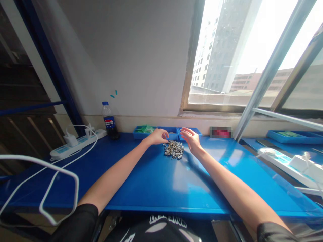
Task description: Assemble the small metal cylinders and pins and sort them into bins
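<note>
A heap of small metal parts [173, 148], thin screw-like pieces and short silvery cylinders, lies on the blue table [148, 181]. At the heap's far left edge is my left hand [158, 136], its fingers loosely curved with a gap to the thumb, and I see nothing held. My right hand [191, 138] hovers by the far right side of the heap, fingers stretched out and holding nothing. Behind the hands stands a blue divided tray [140, 135], partly covered by them. Green packets [145, 129] fill its left compartment.
A cola bottle [110, 122] stands at the back left, beside a white power strip [64, 150] with a looping cable [75, 178]. To the right are a blurred-out reddish item [221, 132], a metal post [252, 97], another blue tray [277, 137] and a second power strip [285, 166].
</note>
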The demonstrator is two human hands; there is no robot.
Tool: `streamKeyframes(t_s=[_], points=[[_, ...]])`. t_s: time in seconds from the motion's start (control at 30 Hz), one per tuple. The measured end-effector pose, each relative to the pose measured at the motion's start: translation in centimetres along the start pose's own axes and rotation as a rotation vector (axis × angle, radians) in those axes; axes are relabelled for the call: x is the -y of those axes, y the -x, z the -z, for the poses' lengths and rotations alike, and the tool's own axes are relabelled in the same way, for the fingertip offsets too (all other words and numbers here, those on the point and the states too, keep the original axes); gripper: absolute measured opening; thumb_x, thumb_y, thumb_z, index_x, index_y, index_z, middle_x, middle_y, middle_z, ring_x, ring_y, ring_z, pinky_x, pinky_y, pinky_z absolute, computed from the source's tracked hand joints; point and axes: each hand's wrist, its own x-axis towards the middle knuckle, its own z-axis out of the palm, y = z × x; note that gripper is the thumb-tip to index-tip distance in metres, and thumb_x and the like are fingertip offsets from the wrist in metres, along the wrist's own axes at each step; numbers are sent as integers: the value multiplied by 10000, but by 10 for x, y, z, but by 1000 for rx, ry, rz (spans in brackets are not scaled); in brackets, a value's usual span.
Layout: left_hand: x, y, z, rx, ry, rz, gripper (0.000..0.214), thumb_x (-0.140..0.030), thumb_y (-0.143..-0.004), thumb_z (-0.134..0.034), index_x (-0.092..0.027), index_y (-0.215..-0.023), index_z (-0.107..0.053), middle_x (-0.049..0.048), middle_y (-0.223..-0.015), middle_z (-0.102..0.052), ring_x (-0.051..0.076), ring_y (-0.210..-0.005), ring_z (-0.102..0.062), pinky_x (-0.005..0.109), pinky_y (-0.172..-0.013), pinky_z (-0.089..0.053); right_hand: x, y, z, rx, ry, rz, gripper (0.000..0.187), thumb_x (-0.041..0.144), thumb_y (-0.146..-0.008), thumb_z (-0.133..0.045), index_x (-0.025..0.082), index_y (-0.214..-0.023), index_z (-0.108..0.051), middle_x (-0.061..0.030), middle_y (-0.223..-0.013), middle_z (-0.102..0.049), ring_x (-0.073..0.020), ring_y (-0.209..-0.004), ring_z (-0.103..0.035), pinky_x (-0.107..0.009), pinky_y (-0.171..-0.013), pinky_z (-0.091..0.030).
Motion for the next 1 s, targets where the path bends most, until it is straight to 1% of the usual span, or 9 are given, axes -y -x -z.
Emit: streamKeyframes(t_s=[0.07,0.13,0.23,0.4,0.53,0.63,0.8,0.9,1.0], points=[[2,3,-2,103,-91,25,268,-185,-696,-779,-134,-959,-785,59,-825,-778,181,-727,-712,234,-663,-518,-1,-5,6,-41,29,14,461,296,-632,-858,236,-1073,-741,-87,-1187,-759,-256,-1010,-739,-377,-892,-602],[5,5,-4,172,-139,38,298,-141,-693,-751,-130,-990,-785,60,-838,-779,178,-730,-709,227,-655,-506,-1,-7,9,-59,55,-1,445,287,-647,-829,242,-1079,-732,-84,-1195,-756,-255,-980,-747,-376,-846,-616],[5,7,-7,199,-166,65,362,-64,-678,-687,-128,-1022,-780,57,-835,-775,172,-736,-707,213,-645,-499,-3,-6,8,-52,81,-49,379,298,-672,-809,227,-1037,-736,-82,-1149,-769,-231,-886,-754,-335,-746,-619],[3,7,-8,160,-234,88,403,-28,-637,-644,-148,-995,-784,53,-836,-771,175,-743,-699,211,-633,-491,-2,-1,0,-17,89,-118,358,290,-685,-809,206,-1027,-743,-73,-1069,-786,-178,-763,-733,-262,-644,-589],[3,7,-7,124,-264,112,389,-27,-612,-647,-164,-950,-783,49,-834,-771,174,-722,-691,210,-612,-480,1,2,-2,-3,93,-148,331,269,-698,-787,204,-1019,-741,-65,-1040,-792,-163,-726,-721,-247,-623,-576],[5,6,-4,82,-227,109,353,-36,-618,-652,-156,-927,-771,40,-797,-764,173,-704,-691,213,-609,-480,1,3,-1,6,101,-154,282,257,-713,-758,200,-989,-743,-58,-956,-796,-158,-705,-709,-244,-625,-566],[3,2,3,-37,-30,-24,267,-84,-688,-668,-147,-940,-731,25,-754,-751,162,-704,-704,211,-637,-497,1,7,-2,77,150,-142,227,279,-761,-739,191,-970,-742,-48,-828,-776,-131,-628,-664,-230,-600,-538],[-2,2,7,-95,55,-108,219,-123,-724,-681,-152,-940,-700,15,-758,-748,147,-701,-700,207,-651,-506,3,11,-5,152,183,-158,269,322,-781,-764,189,-1014,-742,-43,-809,-768,-124,-602,-644,-230,-581,-524],[-7,3,8,-107,81,-169,195,-153,-748,-686,-159,-942,-682,9,-771,-745,133,-689,-687,204,-658,-509,6,15,-8,245,184,-175,314,362,-782,-801,191,-1039,-751,-49,-842,-774,-129,-627,-648,-235,-593,-526]])
